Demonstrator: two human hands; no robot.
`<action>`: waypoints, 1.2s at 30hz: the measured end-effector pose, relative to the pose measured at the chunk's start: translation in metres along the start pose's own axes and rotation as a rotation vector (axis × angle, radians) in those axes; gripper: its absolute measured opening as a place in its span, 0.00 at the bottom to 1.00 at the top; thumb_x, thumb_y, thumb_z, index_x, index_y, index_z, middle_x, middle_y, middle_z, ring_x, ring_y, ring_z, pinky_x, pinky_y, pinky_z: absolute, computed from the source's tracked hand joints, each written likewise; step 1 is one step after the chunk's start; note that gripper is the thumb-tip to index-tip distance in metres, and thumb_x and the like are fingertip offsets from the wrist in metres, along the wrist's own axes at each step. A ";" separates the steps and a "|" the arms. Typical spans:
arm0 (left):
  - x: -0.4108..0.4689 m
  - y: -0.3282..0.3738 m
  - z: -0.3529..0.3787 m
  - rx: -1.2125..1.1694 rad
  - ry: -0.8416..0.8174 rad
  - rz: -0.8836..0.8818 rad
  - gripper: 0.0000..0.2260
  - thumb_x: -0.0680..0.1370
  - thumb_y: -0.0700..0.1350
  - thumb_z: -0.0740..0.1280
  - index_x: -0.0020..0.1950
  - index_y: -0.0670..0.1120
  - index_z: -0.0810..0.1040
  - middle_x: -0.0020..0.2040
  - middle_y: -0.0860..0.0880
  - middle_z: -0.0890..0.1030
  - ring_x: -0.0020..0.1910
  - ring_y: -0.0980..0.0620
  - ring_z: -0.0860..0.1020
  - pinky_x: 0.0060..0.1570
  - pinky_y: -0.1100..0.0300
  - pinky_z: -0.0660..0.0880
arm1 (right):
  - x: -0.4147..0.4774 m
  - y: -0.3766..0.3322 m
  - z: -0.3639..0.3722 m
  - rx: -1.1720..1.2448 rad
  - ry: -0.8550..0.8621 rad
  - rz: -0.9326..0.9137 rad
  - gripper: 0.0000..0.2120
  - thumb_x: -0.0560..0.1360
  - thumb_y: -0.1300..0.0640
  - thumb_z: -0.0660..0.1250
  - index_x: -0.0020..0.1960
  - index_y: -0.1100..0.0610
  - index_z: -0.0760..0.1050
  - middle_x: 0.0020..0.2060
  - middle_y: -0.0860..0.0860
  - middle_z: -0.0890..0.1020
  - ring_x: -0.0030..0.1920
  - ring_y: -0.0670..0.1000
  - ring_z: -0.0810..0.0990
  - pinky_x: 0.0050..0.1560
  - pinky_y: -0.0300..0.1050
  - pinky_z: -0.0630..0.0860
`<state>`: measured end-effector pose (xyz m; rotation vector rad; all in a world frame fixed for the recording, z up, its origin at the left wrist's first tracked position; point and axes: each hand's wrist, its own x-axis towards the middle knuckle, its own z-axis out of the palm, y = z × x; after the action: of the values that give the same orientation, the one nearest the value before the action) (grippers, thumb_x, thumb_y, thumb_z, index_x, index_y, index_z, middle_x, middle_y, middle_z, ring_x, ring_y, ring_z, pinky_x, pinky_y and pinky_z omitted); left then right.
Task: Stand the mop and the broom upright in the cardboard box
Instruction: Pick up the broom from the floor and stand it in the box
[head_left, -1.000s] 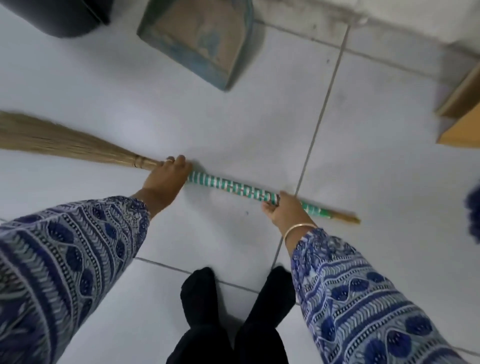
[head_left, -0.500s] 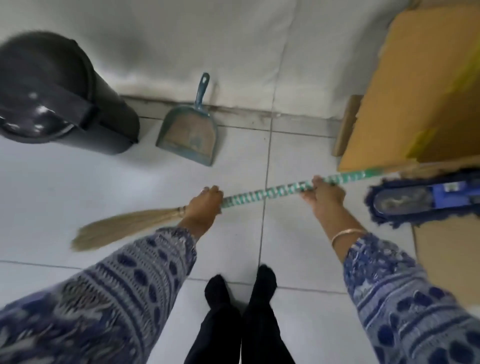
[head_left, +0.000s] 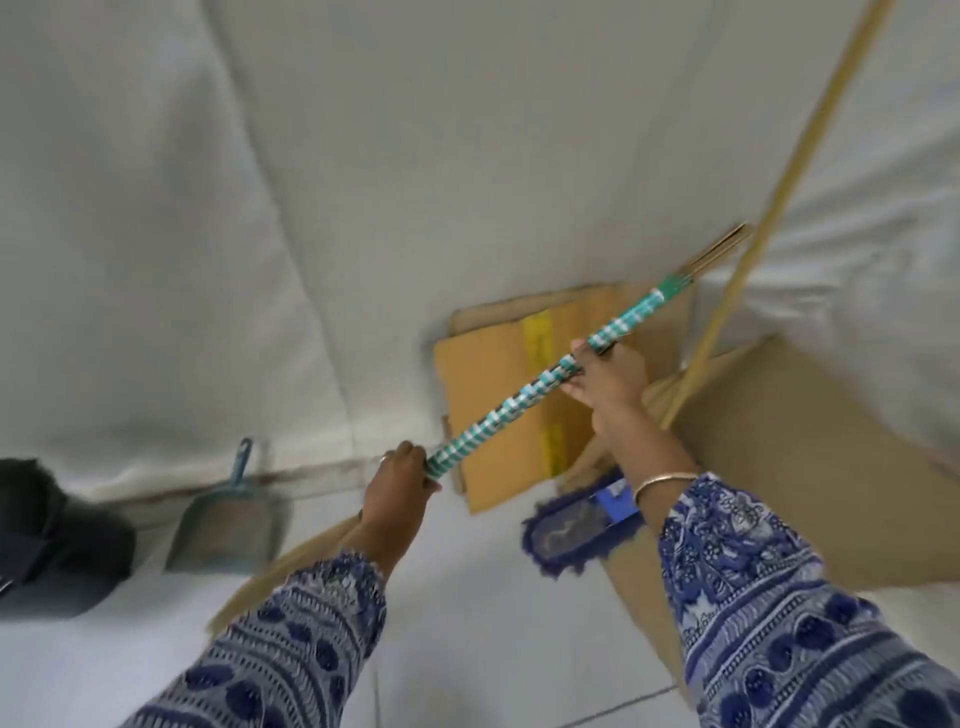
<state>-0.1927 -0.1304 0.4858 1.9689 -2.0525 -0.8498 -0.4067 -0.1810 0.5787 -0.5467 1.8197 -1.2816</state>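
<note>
Broom (tilted) above tiled floor.

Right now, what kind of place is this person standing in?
Probably a cleaning or storage corner indoors: a white tiled floor against a plain wall, a dustpan leaning there beside a dark bin, and a mop at an open cardboard box.

Both arms reach forward in blue patterned sleeves, the right one raised higher than the left. The left hand is closed in a fist around the broom low on its handle, a ring on one finger. The right hand is wrapped round the handle farther up, a thin bangle on its wrist.
</note>
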 end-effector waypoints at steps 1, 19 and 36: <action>-0.002 0.045 0.007 -0.029 0.026 0.028 0.10 0.71 0.41 0.71 0.48 0.38 0.75 0.50 0.40 0.78 0.51 0.41 0.76 0.44 0.48 0.73 | 0.007 -0.026 -0.038 0.002 0.002 -0.033 0.18 0.74 0.59 0.67 0.60 0.66 0.70 0.58 0.65 0.77 0.46 0.57 0.80 0.30 0.39 0.81; 0.052 0.499 0.178 -0.328 -0.030 0.168 0.10 0.72 0.42 0.70 0.50 0.38 0.76 0.50 0.41 0.79 0.49 0.41 0.78 0.44 0.52 0.73 | 0.165 -0.211 -0.390 -0.314 -0.007 -0.474 0.04 0.73 0.62 0.67 0.43 0.59 0.72 0.43 0.57 0.79 0.42 0.55 0.80 0.45 0.50 0.82; 0.247 0.610 0.426 -0.379 -0.159 -0.102 0.09 0.73 0.38 0.67 0.52 0.39 0.77 0.52 0.40 0.82 0.50 0.44 0.79 0.47 0.53 0.76 | 0.472 -0.110 -0.441 -0.568 -0.269 -0.468 0.05 0.72 0.62 0.68 0.44 0.57 0.72 0.40 0.55 0.80 0.45 0.58 0.83 0.51 0.58 0.80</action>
<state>-0.9569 -0.2711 0.3816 1.8546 -1.7135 -1.3429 -1.0461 -0.3242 0.5645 -1.4519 1.8743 -0.8921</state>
